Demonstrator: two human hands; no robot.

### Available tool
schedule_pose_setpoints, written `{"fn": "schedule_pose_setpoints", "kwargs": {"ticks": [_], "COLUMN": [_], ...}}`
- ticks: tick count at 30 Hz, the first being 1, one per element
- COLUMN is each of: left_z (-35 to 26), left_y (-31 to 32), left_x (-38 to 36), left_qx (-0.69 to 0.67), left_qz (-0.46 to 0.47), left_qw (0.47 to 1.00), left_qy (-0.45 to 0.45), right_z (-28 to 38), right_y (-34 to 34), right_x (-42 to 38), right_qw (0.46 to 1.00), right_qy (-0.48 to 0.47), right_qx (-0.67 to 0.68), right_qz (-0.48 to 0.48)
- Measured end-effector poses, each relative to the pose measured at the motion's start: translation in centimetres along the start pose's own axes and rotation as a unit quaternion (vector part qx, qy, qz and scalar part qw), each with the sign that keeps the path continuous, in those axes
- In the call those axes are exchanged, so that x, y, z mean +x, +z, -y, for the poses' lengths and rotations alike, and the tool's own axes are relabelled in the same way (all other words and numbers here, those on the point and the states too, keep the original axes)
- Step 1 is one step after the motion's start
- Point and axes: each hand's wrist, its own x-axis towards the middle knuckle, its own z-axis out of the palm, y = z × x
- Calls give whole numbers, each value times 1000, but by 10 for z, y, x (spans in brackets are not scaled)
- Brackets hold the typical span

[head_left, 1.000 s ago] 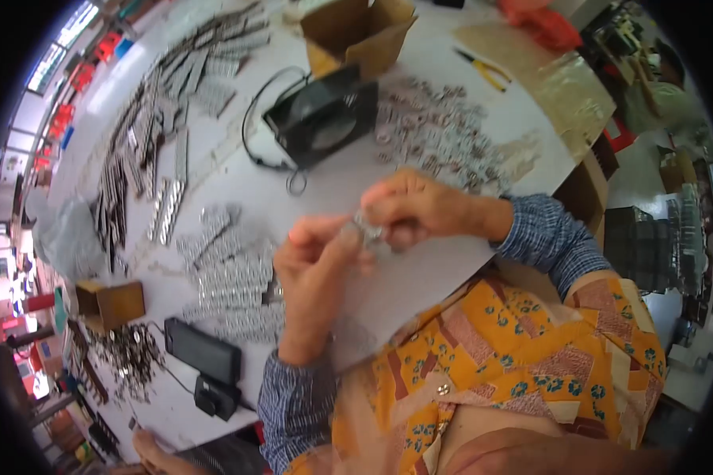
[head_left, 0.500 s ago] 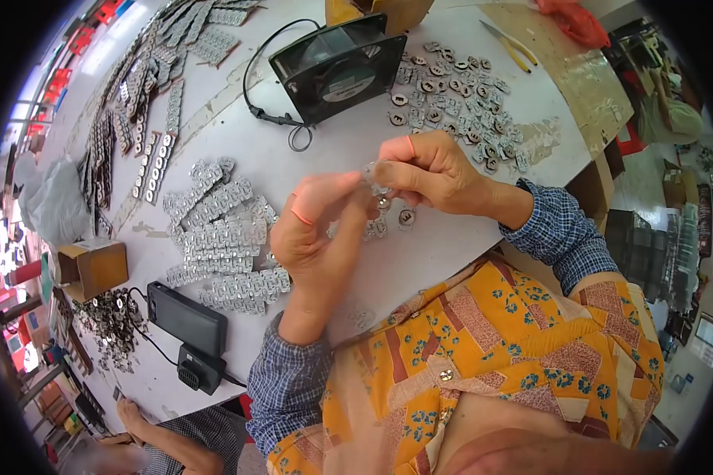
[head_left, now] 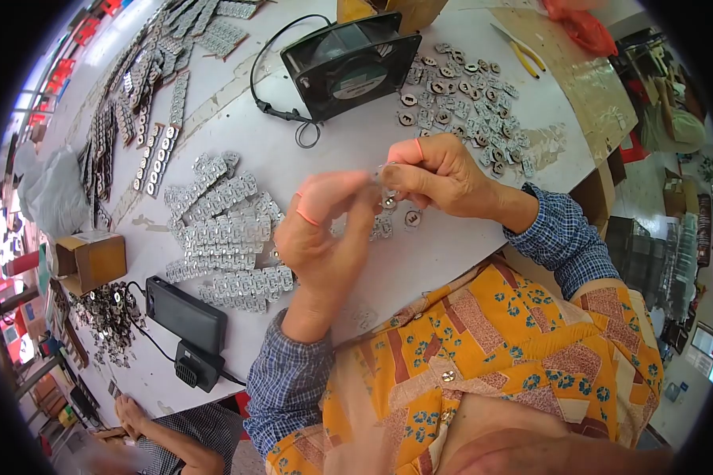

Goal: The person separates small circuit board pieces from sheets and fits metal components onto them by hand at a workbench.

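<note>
Both hands meet above the table. My left hand [head_left: 325,226] has its fingertips pressed together, blurred by motion, at a small part mostly hidden between the two hands. My right hand [head_left: 444,180] pinches that same small part between thumb and forefinger. Just below the fingers lie a few loose metal pieces, among them a small round-centred piece [head_left: 413,218]. To the left of my left hand, strips of metal plates [head_left: 222,237] lie fanned out in rows. Beyond my right hand is a scattered pile of small metal pieces with round discs [head_left: 467,99].
A black fan [head_left: 352,67] with a cable stands at the back. Yellow-handled pliers [head_left: 527,59] lie back right. At left are a cardboard box [head_left: 95,261], a black device [head_left: 186,317], more strips [head_left: 162,162] and small dark parts [head_left: 107,317]. A co-worker's arm [head_left: 162,443] shows lower left.
The view has shifted slightly, so table items appear a little further right. Both hands stay together, and the fingers of my left hand have closed in nearer to those of my right hand.
</note>
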Motion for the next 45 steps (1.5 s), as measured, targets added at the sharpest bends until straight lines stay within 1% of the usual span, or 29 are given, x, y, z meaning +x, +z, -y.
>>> {"fn": "schedule_pose_setpoints", "kwargs": {"ticks": [3,5,6,8,9,11,14,15,17,18,20,21,23,24,26,29,30,33,36,38,41,44,45], "left_z": [6,8,8,7,7,7,7,8,10,10,7,4,-4,-8,-11,-11,-10,-14,-7,-7,-8,-11,-11], "left_y": [-4,-5,-6,-2,-1,-1,-2,-3,-4,-5,-2,-1,-3,-3,-1,-2,-2,-4,-1,-4,-6,-7,-7], "left_x": [-2,-1,-1,-2,-2,0,0,0,0,0,0,0,2,4,5,4,4,5,0,1,3,4,5], "left_qx": [37,29,26,-22,-46,-24,37,63,59,57,-56,-112,-135,-147,-169,-184,-185,-226,-166,-173,-188,-194,-194], "left_qz": [39,58,68,33,16,37,90,111,113,113,78,60,46,39,44,51,52,65,66,77,74,66,64], "left_qw": [998,998,997,998,996,997,994,991,990,990,987,980,967,959,953,947,945,940,971,964,956,953,953], "left_qy": [32,12,1,-50,-76,-70,-56,-50,-59,-64,-125,-156,-213,-241,-248,-259,-264,-246,-160,-188,-213,-221,-222], "right_z": [-1,-6,-6,-3,-5,-8,-7,-7,-7,-6,-5,-2,5,5,3,-3,-2,5,6,3,4,5,1], "right_y": [-2,-5,-5,-8,-11,-18,-17,-19,-24,-27,-30,-29,-23,-20,-13,-17,-16,-12,-13,-11,-10,-8,-8], "right_x": [1,2,3,4,5,6,4,5,7,7,8,7,3,3,4,2,2,0,-1,-1,-1,0,1], "right_qw": [999,998,999,1000,995,961,969,958,928,921,906,930,966,970,976,984,991,999,997,993,993,996,999], "right_qy": [14,24,20,14,-28,-110,-119,-132,-158,-163,-173,-161,-132,-139,-152,-79,-54,10,43,47,63,45,1], "right_qx": [42,62,35,-20,-99,-254,-213,-252,-329,-344,-375,-325,-220,-199,-154,-142,-107,-21,38,84,75,63,11], "right_qz": [-7,2,-1,-6,-9,-14,-28,-45,-79,-81,-87,-68,-30,-7,39,68,58,39,51,70,59,38,37]}}
